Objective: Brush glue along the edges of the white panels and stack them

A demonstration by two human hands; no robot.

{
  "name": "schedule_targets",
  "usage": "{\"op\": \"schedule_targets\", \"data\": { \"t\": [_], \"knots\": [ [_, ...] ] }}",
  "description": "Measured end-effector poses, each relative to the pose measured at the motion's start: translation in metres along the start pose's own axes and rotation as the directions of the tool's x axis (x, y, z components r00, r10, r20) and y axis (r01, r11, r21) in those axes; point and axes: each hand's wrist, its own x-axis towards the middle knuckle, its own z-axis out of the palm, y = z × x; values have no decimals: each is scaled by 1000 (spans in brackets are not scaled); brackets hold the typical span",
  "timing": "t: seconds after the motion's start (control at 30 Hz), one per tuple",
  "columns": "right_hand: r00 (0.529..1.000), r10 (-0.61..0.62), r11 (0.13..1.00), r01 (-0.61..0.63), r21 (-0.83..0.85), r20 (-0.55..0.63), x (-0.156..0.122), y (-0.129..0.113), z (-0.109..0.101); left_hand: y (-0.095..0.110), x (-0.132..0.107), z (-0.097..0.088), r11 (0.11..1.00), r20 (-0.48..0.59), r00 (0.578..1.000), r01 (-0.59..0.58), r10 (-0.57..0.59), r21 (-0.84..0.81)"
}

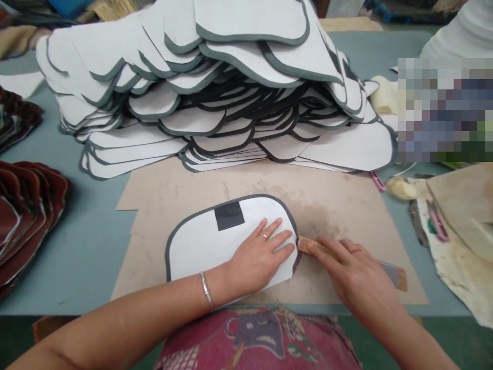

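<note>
A rounded white panel [204, 252] with a dark grey border and a black rectangle near its top edge lies on the brown board. My left hand [262, 254] rests flat on its right half, fingers spread. At the panel's right edge, my right hand [352, 267] grips a flat, tan-orange tool [307, 245], its front end touching the border. The tool's grey rear part with an orange-brown end sticks out behind that hand; its exact kind is unclear. Below the tool tip, a short stretch of the border shows dark red.
A large heap of similar white panels [239, 61] covers the back of the table. Dark red curved pieces [26, 221] are stacked at the left. Beneath my work lies a brown board [154, 205]. Stained sheets [462, 210] and a pink clip-like item [438, 226] are at the right.
</note>
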Motion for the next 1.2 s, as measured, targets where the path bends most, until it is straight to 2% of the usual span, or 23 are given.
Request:
{"op": "schedule_targets", "data": {
  "t": [0.17, 0.33, 0.43, 0.5, 0.57, 0.67, 0.77, 0.83, 0.93, 1.07, 1.2],
  "knots": [
    [1000, -28, 1000, 28, 4, 4, 19, 10, 0, -3, 1, 2, 995, -61, 993, 103, -104, -20],
    [996, -71, 997, 71, 17, -45, 57, 21, -2, -4, -1, 0, 982, -55, 981, 184, -186, -35],
    [995, -68, 996, 71, 45, -70, 80, 25, -4, -12, -3, -3, 985, -42, 986, 156, -160, -70],
    [995, -52, 996, 58, 70, -81, 84, 24, -4, -23, -3, -6, 991, -33, 994, 101, -104, -93],
    [996, -10, 995, 19, 101, -90, 73, 17, -1, -34, -1, -11, 993, -16, 1000, 8, -10, -115],
    [988, 111, 986, -95, 140, -108, 32, -3, 10, -43, 5, -14, 980, 12, 990, -137, 140, -141],
    [962, 221, 970, -200, 138, -159, -17, -31, 21, -38, 12, -12, 959, 38, 970, -232, 241, -165],
    [946, 296, 950, -277, 141, -134, -38, -48, 25, -30, 15, -9, 947, 51, 959, -266, 279, -180],
    [931, 348, 933, -334, 136, -107, -44, -61, 24, -19, 17, -5, 957, 61, 969, -226, 240, -182],
    [921, 370, 928, -360, 97, -124, -30, -52, 20, -13, 16, -5, 970, 76, 981, -164, 180, -178],
    [955, 287, 957, -283, 71, -69, -31, -46, 14, -14, 10, -6, 958, 78, 971, -208, 227, -196]
  ]
}}
